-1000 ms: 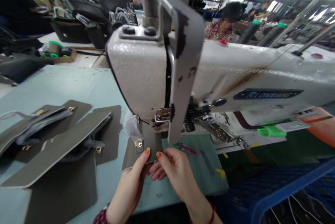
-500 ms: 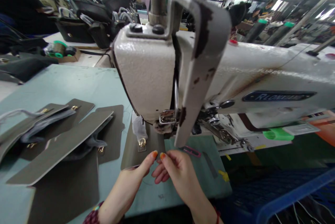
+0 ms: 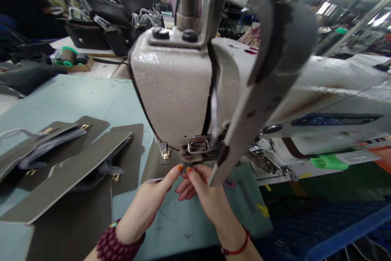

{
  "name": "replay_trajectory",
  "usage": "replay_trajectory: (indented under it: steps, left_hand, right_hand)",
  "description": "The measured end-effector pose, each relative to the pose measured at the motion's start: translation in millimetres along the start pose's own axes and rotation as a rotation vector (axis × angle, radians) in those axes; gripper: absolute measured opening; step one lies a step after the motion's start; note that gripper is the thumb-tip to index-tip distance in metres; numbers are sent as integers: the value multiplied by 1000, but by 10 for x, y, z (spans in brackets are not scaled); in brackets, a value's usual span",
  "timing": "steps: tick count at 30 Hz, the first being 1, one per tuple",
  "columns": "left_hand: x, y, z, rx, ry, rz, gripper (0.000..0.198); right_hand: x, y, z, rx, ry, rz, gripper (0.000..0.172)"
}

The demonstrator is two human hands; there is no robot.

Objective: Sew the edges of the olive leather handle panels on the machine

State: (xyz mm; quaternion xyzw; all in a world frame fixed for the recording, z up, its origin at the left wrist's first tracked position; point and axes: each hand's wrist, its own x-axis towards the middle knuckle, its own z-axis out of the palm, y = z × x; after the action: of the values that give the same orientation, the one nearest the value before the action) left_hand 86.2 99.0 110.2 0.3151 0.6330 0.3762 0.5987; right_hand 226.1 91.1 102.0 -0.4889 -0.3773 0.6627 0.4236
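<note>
A dark grey-brown panel [image 3: 152,168], probably leather or a similar sheet, lies under the head of a white sewing machine [image 3: 171,94]. On it sits a small gold-coloured clasp [image 3: 165,155], close to the machine's lower left corner. My left hand [image 3: 160,187] is closed at the panel's near edge, thumb on top and fingers hidden beneath. Beside it, the thumb and forefinger of my right hand [image 3: 204,185] pinch the same edge, other fingers curled below. The two thumb tips almost meet in front of the presser area. The needle itself is hidden.
More grey-brown panels [image 3: 76,167] with clasps and plastic wrapping lie overlapped on the left. A bent metal bar [image 3: 259,90] juts toward me at the machine's right. A pink-edged tool [image 3: 229,183] lies right of my hand. A blue crate [image 3: 330,236] stands at lower right.
Both hands have moved slightly away from me with the panel, and its clasp is closer to the machine head. The clasp's plastic wrapping is now mostly hidden. My viewpoint has shifted a little.
</note>
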Motion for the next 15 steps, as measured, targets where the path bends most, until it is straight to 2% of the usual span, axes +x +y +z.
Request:
replay_trajectory:
  steps: [5,12,15]
  left_hand:
    - [109,59,32,1,43,64,36]
    - [207,86,-10,113,31,51,42]
    - [224,97,-5,93,-14,78,40]
  right_hand:
    - [63,-29,18,14,19,-9,42]
    - [12,47,16,11,35,13,44]
    - [-27,78,-3,6,32,39,47]
